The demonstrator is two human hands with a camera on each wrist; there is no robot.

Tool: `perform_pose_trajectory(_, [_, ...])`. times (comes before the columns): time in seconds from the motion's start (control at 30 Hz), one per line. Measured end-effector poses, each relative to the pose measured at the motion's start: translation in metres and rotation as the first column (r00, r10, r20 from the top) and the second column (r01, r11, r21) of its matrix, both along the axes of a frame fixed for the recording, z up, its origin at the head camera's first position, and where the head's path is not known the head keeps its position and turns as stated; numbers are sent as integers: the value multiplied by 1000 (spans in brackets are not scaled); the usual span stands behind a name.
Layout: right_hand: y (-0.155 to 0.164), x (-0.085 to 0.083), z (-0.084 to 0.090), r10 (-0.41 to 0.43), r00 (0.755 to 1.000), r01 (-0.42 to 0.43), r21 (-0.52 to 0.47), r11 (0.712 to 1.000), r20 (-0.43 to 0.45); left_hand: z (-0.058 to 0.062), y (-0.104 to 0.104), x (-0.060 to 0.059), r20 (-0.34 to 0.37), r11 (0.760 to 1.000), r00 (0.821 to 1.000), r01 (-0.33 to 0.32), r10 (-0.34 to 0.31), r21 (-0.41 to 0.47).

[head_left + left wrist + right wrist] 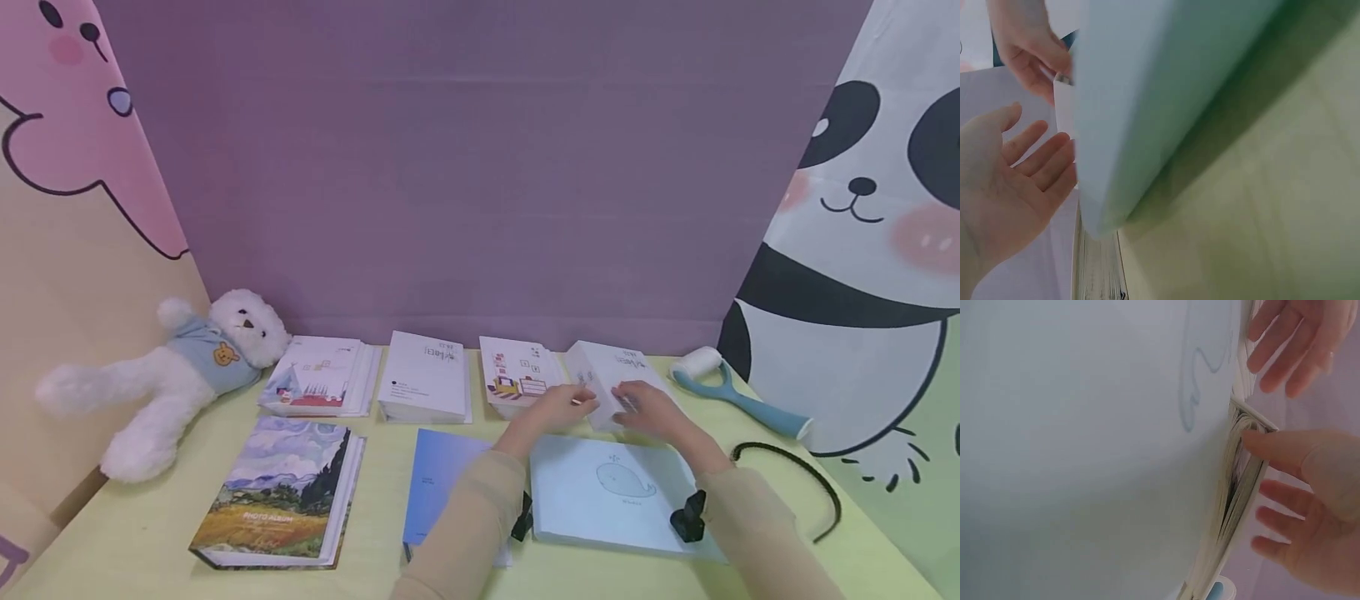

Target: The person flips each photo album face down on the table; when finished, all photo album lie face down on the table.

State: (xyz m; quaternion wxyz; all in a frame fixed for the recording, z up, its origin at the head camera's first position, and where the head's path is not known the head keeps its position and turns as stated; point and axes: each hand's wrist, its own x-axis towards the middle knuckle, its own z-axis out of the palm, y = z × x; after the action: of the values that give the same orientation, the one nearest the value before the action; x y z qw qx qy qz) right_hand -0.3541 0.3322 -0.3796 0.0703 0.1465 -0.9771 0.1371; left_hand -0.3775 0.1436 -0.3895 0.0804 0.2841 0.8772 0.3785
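Note:
At the back right of the table stands a white photo album (611, 367) with handwritten-style lettering on its cover. My right hand (652, 408) holds its near right corner; in the right wrist view the thumb (1260, 445) lies on the page edges and the fingers reach behind the cover. My left hand (558, 407) is at the album's left side, its fingers fairly straight in the left wrist view; whether they touch it I cannot tell. Below both forearms lies a pale blue album (585, 500) with a whale drawing, which blocks much of both wrist views.
Along the back stand more white albums (427, 375). A landscape-covered photo album (277, 492) and a blue book (442, 475) lie in front. A white plush toy (202, 358) leans at left. At right are a blue-handled roller (750, 404) and a black cord (817, 479).

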Motion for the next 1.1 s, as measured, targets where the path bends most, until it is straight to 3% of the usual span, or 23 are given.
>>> perform_pose_trajectory(0.2, [-2, -3, 2, -39, 998, 39, 1, 999, 46, -3, 3, 3, 27, 1000, 1000, -1, 2, -25])
perform_pose_trajectory(0.5, [1, -7, 3, -55, 998, 55, -10, 998, 3, -10, 3, 4, 69, 994, 997, 37, -30, -107])
perform_pose_trajectory(0.7, [5, -8, 5, -40, 999, 40, -7, 999, -11, -8, 3, 6, 50, 987, 998, 33, -26, -158])
perform_pose_trajectory(0.83, [8, -3, 8, -28, 999, 26, -73, 997, -30, -9, 5, 6, 23, 984, 999, 34, -30, -172])
perform_pose_trajectory(1.1, [15, 3, 12, -13, 997, -2, -212, 977, -71, -4, 5, 6, 73, 994, 997, -11, 19, -107])
